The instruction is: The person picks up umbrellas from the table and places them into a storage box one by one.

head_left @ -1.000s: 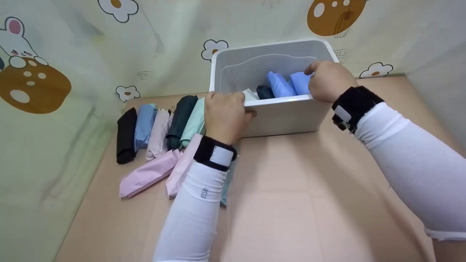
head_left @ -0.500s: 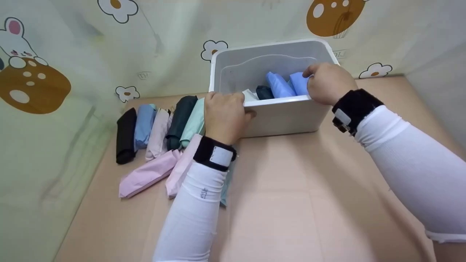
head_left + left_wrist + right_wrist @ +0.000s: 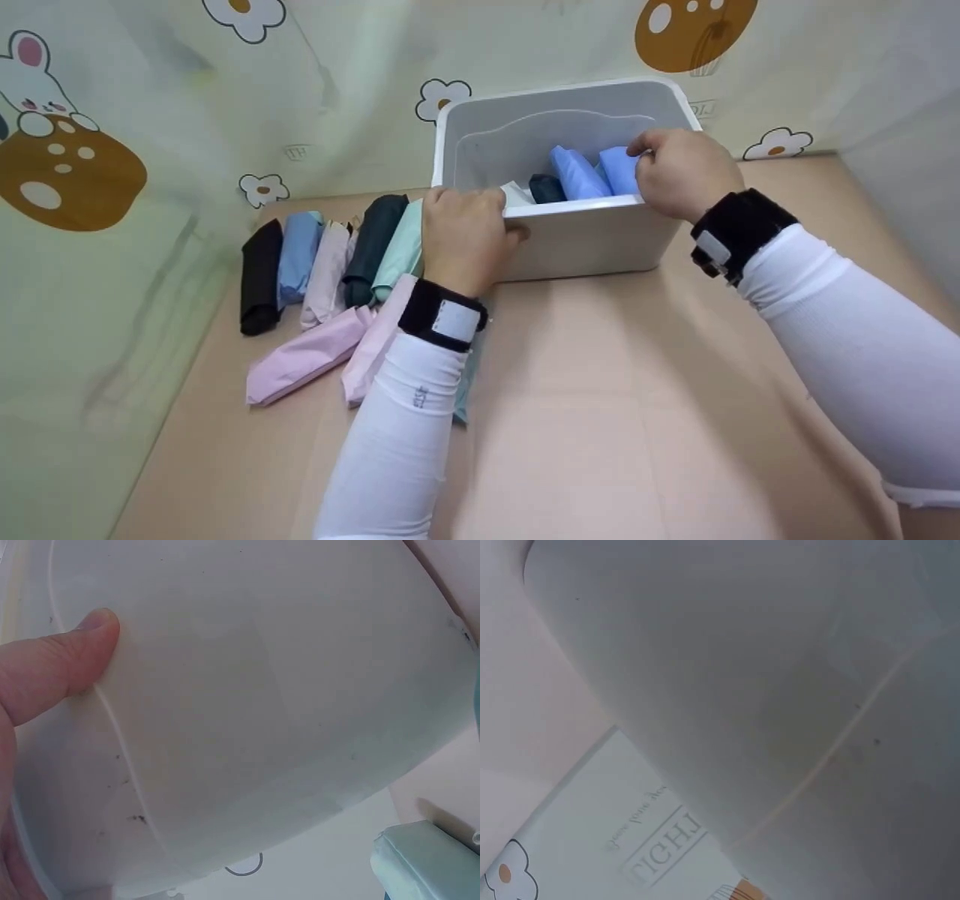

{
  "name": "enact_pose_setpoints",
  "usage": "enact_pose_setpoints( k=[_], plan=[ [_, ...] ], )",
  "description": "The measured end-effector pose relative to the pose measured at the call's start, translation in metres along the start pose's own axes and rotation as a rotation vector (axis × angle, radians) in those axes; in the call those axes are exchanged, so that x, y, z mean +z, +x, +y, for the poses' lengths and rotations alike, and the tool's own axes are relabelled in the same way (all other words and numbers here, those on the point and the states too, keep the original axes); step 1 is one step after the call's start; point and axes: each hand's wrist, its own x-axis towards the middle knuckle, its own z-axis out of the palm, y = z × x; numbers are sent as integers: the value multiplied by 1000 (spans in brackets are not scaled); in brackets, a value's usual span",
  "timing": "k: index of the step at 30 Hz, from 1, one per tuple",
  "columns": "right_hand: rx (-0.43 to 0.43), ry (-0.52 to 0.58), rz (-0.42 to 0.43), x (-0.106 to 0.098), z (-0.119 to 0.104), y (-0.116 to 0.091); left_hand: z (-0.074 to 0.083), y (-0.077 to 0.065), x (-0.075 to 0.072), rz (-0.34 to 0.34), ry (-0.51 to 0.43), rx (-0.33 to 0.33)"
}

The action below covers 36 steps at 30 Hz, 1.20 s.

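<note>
In the head view my left hand [image 3: 465, 240] grips the front rim of a white plastic bin [image 3: 585, 244]. Its thumb [image 3: 94, 641] presses the outer wall in the left wrist view, while the other fingers curl over the rim. My right hand [image 3: 690, 172] reaches over the bin's front right corner, with finger and thumb at a blue folded umbrella [image 3: 619, 171] inside; most of its fingers are hidden. Beside that one lie another blue folded umbrella [image 3: 577, 172], a dark bundle [image 3: 547, 189] and something white [image 3: 517, 193].
Left of the bin lie several folded umbrellas: black [image 3: 261, 277], blue [image 3: 298, 259], pale pink [image 3: 326, 277], dark green [image 3: 375, 251], mint [image 3: 401, 255] and pink [image 3: 307, 358]. A patterned curtain [image 3: 360, 97] hangs close behind the bin.
The right wrist has dipped slightly, its hand staying at the bin's corner. The left hand, the bin and the umbrellas keep their places.
</note>
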Motion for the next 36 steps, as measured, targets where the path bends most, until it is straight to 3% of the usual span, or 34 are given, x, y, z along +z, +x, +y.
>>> enact_pose_setpoints(
  k=[6, 13, 21, 27, 33, 36],
  plan=[
    [-59, 40, 124, 6, 3, -9, 0, -1, -1, -8, 0, -1],
    [-219, 44, 267, 14, 12, -17, -3, -3, -3, -6, -19, 23],
    [-395, -11, 351, 26, 31, -24, -15, -16, -8, -54, -181, 42],
    [-445, 21, 443, 33, 40, -25, -27, -41, -17, -121, -297, 0],
    [-482, 94, 527, 39, 53, -26, -43, -82, -28, -234, -292, -93],
    [-509, 147, 565, 43, 59, -27, -46, -103, -29, -304, -260, -108]
  ],
)
